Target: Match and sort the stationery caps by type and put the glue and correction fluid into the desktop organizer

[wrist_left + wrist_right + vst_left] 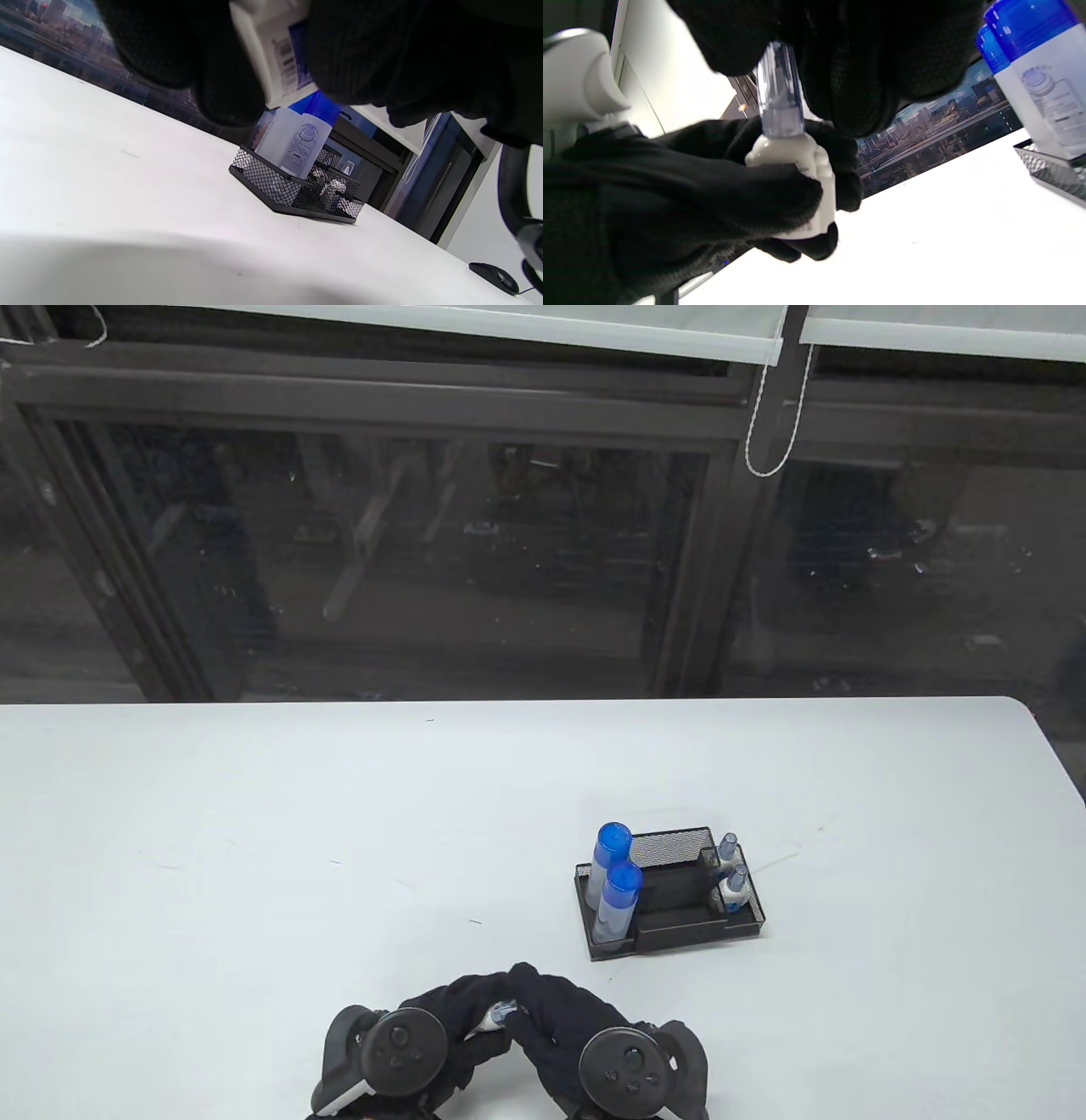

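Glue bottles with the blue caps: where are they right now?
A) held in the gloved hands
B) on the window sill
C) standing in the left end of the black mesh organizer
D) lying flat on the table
C: both glue bottles stand upright in the left end compartment of the mesh organizer.

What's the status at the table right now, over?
Left hand grips correction fluid bottle; right hand pinches its clear cap. Organizer holds two glue bottles, two correction fluids. Path unobstructed.
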A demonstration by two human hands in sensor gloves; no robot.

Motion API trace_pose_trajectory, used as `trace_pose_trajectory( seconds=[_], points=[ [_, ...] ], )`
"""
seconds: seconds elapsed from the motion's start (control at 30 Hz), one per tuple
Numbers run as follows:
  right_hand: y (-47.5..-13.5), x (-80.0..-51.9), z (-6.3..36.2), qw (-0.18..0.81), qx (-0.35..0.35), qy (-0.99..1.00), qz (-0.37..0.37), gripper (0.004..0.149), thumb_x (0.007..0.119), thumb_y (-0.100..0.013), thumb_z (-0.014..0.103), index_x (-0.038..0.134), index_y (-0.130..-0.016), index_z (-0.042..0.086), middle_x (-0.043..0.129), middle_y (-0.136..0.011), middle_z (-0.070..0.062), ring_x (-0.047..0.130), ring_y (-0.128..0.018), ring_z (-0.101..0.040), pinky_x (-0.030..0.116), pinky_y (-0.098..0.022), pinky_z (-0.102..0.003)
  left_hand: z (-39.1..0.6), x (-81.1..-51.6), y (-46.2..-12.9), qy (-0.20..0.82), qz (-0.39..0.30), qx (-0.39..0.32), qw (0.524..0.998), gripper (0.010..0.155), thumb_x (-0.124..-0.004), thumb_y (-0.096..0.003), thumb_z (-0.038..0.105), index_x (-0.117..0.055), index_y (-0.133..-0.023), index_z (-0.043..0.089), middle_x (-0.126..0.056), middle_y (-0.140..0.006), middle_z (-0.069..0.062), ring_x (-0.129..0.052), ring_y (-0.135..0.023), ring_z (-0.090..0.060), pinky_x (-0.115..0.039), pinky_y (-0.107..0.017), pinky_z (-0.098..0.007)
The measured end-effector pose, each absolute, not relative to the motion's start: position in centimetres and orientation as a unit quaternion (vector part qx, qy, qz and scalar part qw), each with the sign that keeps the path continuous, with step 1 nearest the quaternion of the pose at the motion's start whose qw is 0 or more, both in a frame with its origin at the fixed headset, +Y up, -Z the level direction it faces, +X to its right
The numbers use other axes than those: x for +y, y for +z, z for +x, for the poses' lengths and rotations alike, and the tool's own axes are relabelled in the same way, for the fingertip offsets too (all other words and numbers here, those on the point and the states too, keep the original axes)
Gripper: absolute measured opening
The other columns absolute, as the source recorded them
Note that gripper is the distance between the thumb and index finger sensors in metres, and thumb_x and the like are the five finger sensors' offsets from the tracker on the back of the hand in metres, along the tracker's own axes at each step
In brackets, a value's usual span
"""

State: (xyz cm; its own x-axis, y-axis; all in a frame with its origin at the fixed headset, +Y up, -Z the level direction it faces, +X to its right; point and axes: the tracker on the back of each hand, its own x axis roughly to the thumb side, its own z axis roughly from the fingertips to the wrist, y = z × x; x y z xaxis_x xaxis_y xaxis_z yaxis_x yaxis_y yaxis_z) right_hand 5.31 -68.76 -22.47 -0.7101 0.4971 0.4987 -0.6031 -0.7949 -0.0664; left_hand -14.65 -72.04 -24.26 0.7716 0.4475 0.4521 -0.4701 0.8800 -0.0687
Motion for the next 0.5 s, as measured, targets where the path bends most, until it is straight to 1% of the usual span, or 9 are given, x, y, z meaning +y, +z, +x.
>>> trace_pose_trajectory(
  seconds=[0.17,0.3,0.33,0.4,0.5],
  points=[
    [-22.2,-68.7,4.8,0.261,-0.114,0.927,0.243,0.055,0.080,-0.048,0.034,0.073,-0.099,0.014,0.090,-0.084,-0.011,0.099,-0.061,-0.026,0.082,-0.051,-0.045,-14.2,-71.9,-23.8,0.179,0.050,-0.244,0.952,0.060,-0.084,-0.0500,0.046,-0.069,-0.105,0.026,-0.087,-0.102,-0.002,-0.102,-0.079,-0.019,-0.083,-0.061,-0.047],
    [-22.3,-68.8,4.7,0.262,-0.114,0.928,0.238,0.052,0.081,-0.047,0.033,0.077,-0.095,0.014,0.092,-0.082,-0.012,0.099,-0.059,-0.025,0.083,-0.050,-0.045,-14.5,-71.9,-24.1,0.181,0.035,-0.239,0.953,0.063,-0.083,-0.0498,0.049,-0.068,-0.106,0.026,-0.085,-0.104,-0.003,-0.100,-0.082,-0.020,-0.082,-0.063,-0.048],
    [-22.3,-68.7,4.9,0.258,-0.113,0.930,0.235,0.051,0.081,-0.048,0.033,0.077,-0.095,0.014,0.092,-0.082,-0.012,0.099,-0.059,-0.025,0.083,-0.050,-0.045,-14.9,-72.0,-24.4,0.179,0.021,-0.234,0.955,0.066,-0.083,-0.0488,0.052,-0.066,-0.107,0.026,-0.082,-0.107,-0.003,-0.098,-0.086,-0.022,-0.080,-0.064,-0.048],
    [-22.3,-68.4,5.3,0.255,-0.123,0.933,0.221,0.051,0.081,-0.048,0.032,0.077,-0.095,0.014,0.092,-0.082,-0.012,0.099,-0.059,-0.025,0.083,-0.050,-0.045,-15.8,-72.0,-24.9,0.177,0.032,-0.217,0.959,0.073,-0.083,-0.0460,0.057,-0.064,-0.109,0.026,-0.080,-0.109,-0.004,-0.096,-0.089,-0.024,-0.079,-0.065,-0.050],
    [-22.8,-67.3,7.0,0.274,-0.138,0.933,0.189,0.051,0.081,-0.048,0.032,0.077,-0.095,0.014,0.092,-0.083,-0.012,0.099,-0.060,-0.025,0.083,-0.050,-0.045,-17.6,-72.2,-25.6,0.141,0.024,-0.180,0.973,0.074,-0.082,-0.0466,0.058,-0.062,-0.110,0.026,-0.077,-0.112,-0.005,-0.092,-0.094,-0.027,-0.076,-0.067,-0.053]
  ],
)
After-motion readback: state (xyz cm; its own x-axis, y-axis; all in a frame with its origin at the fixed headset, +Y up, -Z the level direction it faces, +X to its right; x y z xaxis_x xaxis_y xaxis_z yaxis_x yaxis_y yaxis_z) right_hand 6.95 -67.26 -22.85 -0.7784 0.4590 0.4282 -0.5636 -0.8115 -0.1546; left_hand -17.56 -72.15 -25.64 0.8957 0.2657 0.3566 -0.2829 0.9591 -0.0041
